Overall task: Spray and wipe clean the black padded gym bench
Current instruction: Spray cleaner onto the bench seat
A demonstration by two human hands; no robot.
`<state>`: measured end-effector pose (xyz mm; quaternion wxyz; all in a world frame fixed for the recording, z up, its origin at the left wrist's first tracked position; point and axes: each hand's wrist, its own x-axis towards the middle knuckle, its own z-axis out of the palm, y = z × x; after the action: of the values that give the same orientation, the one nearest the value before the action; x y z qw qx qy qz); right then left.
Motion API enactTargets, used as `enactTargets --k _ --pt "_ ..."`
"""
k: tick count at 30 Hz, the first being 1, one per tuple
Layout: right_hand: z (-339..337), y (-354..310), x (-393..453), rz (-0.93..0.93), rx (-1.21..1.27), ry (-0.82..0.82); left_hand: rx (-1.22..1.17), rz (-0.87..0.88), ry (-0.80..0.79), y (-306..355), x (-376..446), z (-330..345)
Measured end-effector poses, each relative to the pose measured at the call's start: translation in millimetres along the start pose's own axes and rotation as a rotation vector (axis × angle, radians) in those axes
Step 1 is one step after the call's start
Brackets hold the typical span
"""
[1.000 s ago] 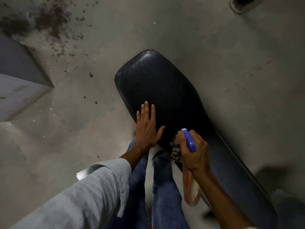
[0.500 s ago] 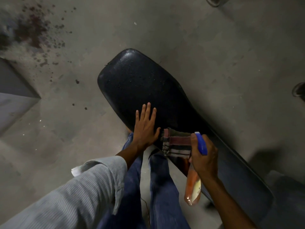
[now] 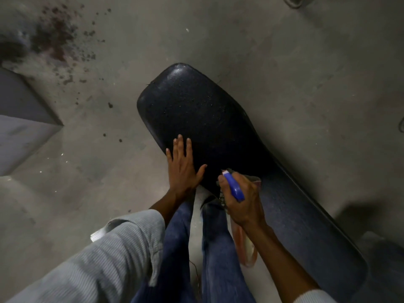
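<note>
The black padded bench runs from the upper middle down to the lower right, its wide end speckled with droplets. My left hand lies flat and open on the pad's near edge, fingers spread. My right hand grips a spray bottle with a blue trigger head and an orange body hanging below the wrist. A striped cloth is bunched under that same hand against the pad, mostly hidden by the fingers.
Stained grey concrete floor surrounds the bench. A grey block juts in from the left edge. My legs in blue jeans stand close against the bench's near side. A dark object sits at the top right.
My right hand has drawn the cloth back toward me and bunched it under the palm; half a second ago it lay spread on the pad. The left hand has stayed flat on the bench.
</note>
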<state>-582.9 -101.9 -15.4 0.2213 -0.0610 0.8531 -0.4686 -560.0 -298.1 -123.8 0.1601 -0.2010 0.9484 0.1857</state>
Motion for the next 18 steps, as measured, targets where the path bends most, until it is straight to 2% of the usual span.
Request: enactTargets --k 4,11,18 --pt "15.6 -7.7 17.3 -0.076 -0.051 -0.024 -0.031 -0.015 -0.001 -11.2 -6.1 0.4" --pt "38.5 -27.4 36.0 -0.104 -0.018 -0.093 -0.12 -0.112 -0.061 -11.1 -12.6 -2.3" --pt "43.4 -39.4 46.7 -0.156 -0.012 -0.141 -0.086 -0.143 -0.07 -11.4 -13.4 6.9"
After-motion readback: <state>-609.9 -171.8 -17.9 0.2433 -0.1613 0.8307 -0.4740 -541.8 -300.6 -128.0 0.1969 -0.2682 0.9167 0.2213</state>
